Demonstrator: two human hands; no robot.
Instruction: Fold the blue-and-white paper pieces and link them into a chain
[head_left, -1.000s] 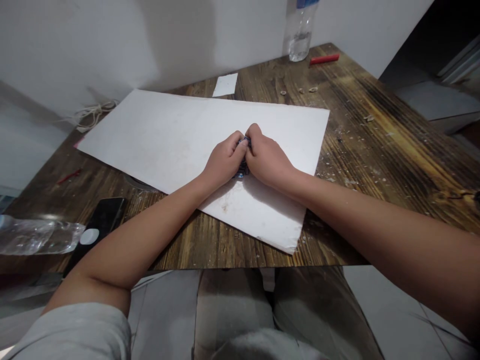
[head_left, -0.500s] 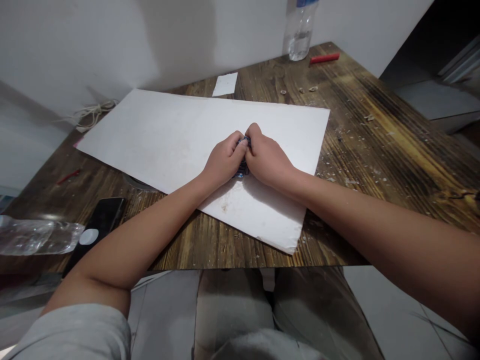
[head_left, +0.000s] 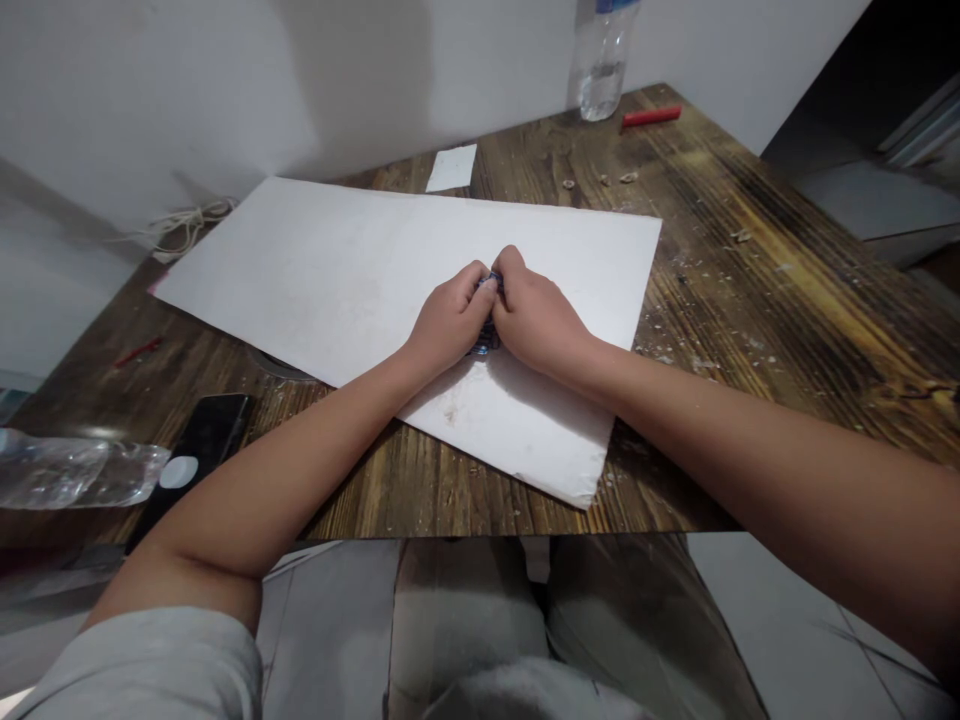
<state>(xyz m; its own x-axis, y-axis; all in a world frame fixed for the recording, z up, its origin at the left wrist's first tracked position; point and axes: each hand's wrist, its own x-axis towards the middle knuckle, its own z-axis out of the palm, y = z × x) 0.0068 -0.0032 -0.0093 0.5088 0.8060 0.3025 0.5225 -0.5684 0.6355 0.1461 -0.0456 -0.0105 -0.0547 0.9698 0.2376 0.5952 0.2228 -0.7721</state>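
My left hand (head_left: 448,322) and my right hand (head_left: 534,318) are pressed together over a large white board (head_left: 337,270) lying on the wooden table (head_left: 757,290). Both hands are closed around a small dark bluish object (head_left: 486,342), of which only slivers show between the fingers. I cannot make out what it is. Both forearms reach in from the near edge.
A clear bottle (head_left: 600,62) and a red stick (head_left: 649,117) stand at the far edge, near a small white paper (head_left: 451,168). A black phone (head_left: 196,448) and a lying plastic bottle (head_left: 75,470) are at the left. Crumbs litter the right side. A cord (head_left: 184,225) lies at the wall.
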